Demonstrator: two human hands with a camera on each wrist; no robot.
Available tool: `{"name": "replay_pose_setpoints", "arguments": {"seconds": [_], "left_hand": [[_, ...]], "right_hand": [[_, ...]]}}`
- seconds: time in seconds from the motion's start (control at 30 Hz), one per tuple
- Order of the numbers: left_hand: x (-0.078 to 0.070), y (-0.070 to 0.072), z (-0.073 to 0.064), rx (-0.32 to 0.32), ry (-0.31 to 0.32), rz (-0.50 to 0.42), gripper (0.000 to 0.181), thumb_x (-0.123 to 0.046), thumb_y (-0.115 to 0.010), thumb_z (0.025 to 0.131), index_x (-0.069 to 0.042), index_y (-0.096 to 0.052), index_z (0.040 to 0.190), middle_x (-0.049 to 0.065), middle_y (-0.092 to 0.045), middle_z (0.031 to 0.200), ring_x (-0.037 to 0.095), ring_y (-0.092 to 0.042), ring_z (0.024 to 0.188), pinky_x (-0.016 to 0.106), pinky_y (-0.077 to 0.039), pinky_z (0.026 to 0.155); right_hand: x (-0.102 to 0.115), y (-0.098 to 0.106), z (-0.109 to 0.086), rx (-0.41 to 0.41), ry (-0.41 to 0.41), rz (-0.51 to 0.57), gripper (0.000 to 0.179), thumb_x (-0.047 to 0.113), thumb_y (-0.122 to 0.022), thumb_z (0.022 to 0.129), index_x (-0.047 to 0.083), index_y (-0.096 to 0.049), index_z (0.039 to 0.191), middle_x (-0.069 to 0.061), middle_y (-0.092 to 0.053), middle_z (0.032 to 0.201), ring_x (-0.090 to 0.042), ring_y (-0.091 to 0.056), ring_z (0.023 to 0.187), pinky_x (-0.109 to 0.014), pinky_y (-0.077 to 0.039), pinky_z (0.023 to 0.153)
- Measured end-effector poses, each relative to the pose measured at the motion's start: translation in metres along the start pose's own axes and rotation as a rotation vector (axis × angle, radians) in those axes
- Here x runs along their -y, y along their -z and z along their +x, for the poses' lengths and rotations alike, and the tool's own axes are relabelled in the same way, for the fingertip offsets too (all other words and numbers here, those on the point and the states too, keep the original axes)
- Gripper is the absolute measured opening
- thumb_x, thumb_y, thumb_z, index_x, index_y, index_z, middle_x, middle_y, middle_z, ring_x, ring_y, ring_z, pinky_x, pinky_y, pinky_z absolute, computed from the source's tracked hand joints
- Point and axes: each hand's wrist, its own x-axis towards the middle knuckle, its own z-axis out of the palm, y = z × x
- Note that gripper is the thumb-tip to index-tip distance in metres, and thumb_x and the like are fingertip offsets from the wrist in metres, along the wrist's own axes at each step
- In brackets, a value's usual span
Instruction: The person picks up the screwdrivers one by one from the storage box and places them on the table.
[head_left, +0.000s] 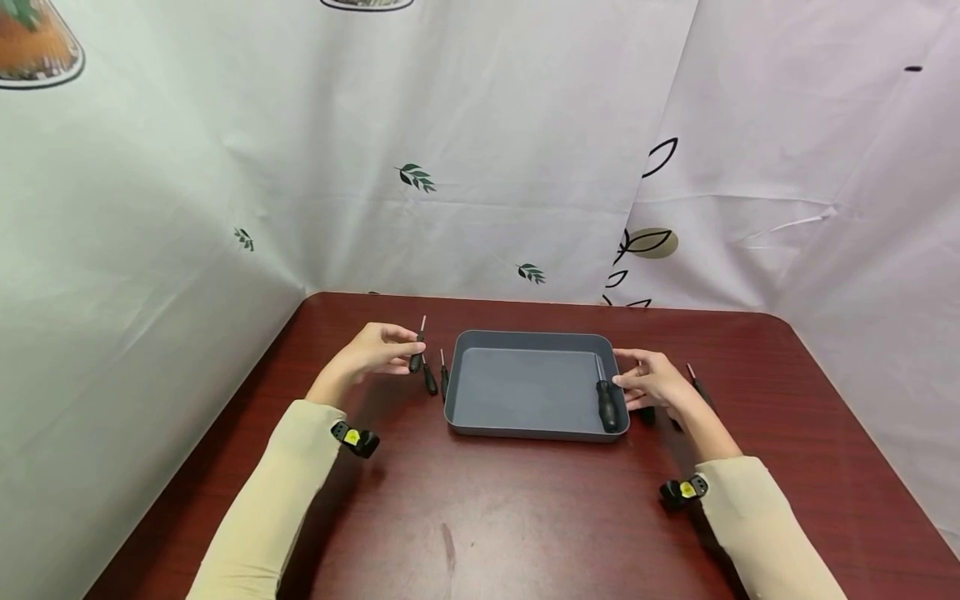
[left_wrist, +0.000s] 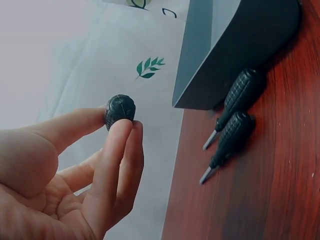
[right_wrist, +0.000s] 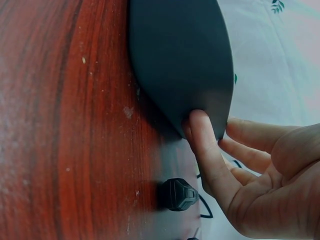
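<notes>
My left hand [head_left: 382, 347] pinches a small screwdriver [head_left: 416, 360] between thumb and fingers, its thin shaft pointing up and away. In the left wrist view the butt of its black handle [left_wrist: 120, 108] faces the camera. At the right end of a grey rectangular tray [head_left: 532, 433], my right hand [head_left: 651, 382] holds the edge, thumb at the rim and a fingertip [right_wrist: 200, 122] against the outer wall. Inside the tray, along its right side, lies a larger black-handled screwdriver [head_left: 607, 406].
Two short screwdrivers, one nearer the tray [left_wrist: 245, 90] and one farther off [left_wrist: 234, 136], lie left of the tray. Beside and partly behind my right hand are more black handles, one [right_wrist: 178, 194] end-on, and another screwdriver [head_left: 699, 386]. A white printed curtain [head_left: 480, 233] hangs behind the table.
</notes>
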Motion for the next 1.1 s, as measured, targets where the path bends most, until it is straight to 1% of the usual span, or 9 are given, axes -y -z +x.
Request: {"name": "replay_pose_setpoints", "arguments": {"seconds": [0.13, 0.23, 0.47, 0.63, 0.8, 0.97, 1.1], "left_hand": [[0.003, 0.004, -0.001, -0.009, 0.004, 0.017, 0.054, -0.019, -0.07, 0.096, 0.007, -0.051, 0.139, 0.027, -0.054, 0.133, 0.027, -0.068, 0.099, 0.045, -0.056, 0.089], [0.006, 0.007, -0.003, -0.013, 0.007, 0.02, 0.053, -0.018, -0.069, 0.096, 0.008, -0.05, 0.139, 0.028, -0.053, 0.133, 0.028, -0.068, 0.1, 0.044, -0.057, 0.088], [0.012, 0.012, -0.004, -0.019, 0.014, 0.012, 0.053, -0.017, -0.07, 0.096, 0.008, -0.051, 0.138, 0.026, -0.055, 0.131, 0.023, -0.068, 0.094, 0.04, -0.059, 0.084], [0.016, 0.015, -0.002, -0.034, 0.034, 0.001, 0.053, -0.017, -0.072, 0.094, 0.008, -0.052, 0.137, 0.025, -0.057, 0.129, 0.02, -0.068, 0.09, 0.04, -0.059, 0.084], [0.02, 0.019, -0.002, -0.036, 0.045, 0.009, 0.053, -0.016, -0.071, 0.095, 0.008, -0.053, 0.138, 0.027, -0.055, 0.133, 0.019, -0.068, 0.091, 0.039, -0.059, 0.085], [0.021, 0.019, -0.003, -0.039, 0.056, 0.017, 0.052, -0.017, -0.071, 0.095, 0.007, -0.054, 0.137, 0.027, -0.056, 0.131, 0.017, -0.069, 0.087, 0.04, -0.059, 0.085], [0.023, 0.02, -0.003, -0.043, 0.061, 0.033, 0.05, -0.015, -0.071, 0.095, 0.008, -0.054, 0.136, 0.028, -0.056, 0.131, 0.015, -0.07, 0.083, 0.041, -0.059, 0.084]], "right_hand": [[-0.001, -0.001, 0.001, -0.009, -0.005, 0.005, 0.065, -0.005, -0.061, 0.096, -0.01, -0.028, 0.151, -0.009, -0.071, 0.083, -0.017, -0.068, 0.06, -0.041, -0.062, 0.062], [-0.002, -0.001, 0.001, -0.006, -0.006, 0.009, 0.066, -0.005, -0.061, 0.096, -0.011, -0.027, 0.151, -0.01, -0.071, 0.084, -0.018, -0.069, 0.06, -0.041, -0.062, 0.063], [-0.001, -0.001, 0.001, -0.005, -0.008, 0.017, 0.066, -0.004, -0.062, 0.096, -0.01, -0.027, 0.152, -0.01, -0.071, 0.085, -0.018, -0.069, 0.061, -0.041, -0.062, 0.063], [0.0, 0.0, 0.0, 0.005, -0.001, 0.01, 0.067, -0.003, -0.062, 0.096, -0.011, -0.026, 0.151, -0.011, -0.072, 0.086, -0.019, -0.069, 0.061, -0.042, -0.063, 0.063], [0.0, 0.0, 0.0, 0.003, -0.007, 0.007, 0.067, -0.003, -0.062, 0.096, -0.011, -0.026, 0.152, -0.011, -0.072, 0.087, -0.019, -0.069, 0.062, -0.041, -0.063, 0.064], [-0.001, 0.0, 0.001, -0.002, -0.005, 0.004, 0.066, -0.004, -0.062, 0.096, -0.01, -0.027, 0.152, -0.01, -0.071, 0.085, -0.017, -0.069, 0.061, -0.041, -0.062, 0.063], [-0.001, 0.0, 0.0, 0.01, 0.008, 0.023, 0.068, -0.004, -0.062, 0.096, -0.012, -0.025, 0.152, -0.011, -0.072, 0.086, -0.018, -0.069, 0.061, -0.041, -0.062, 0.062]]}}
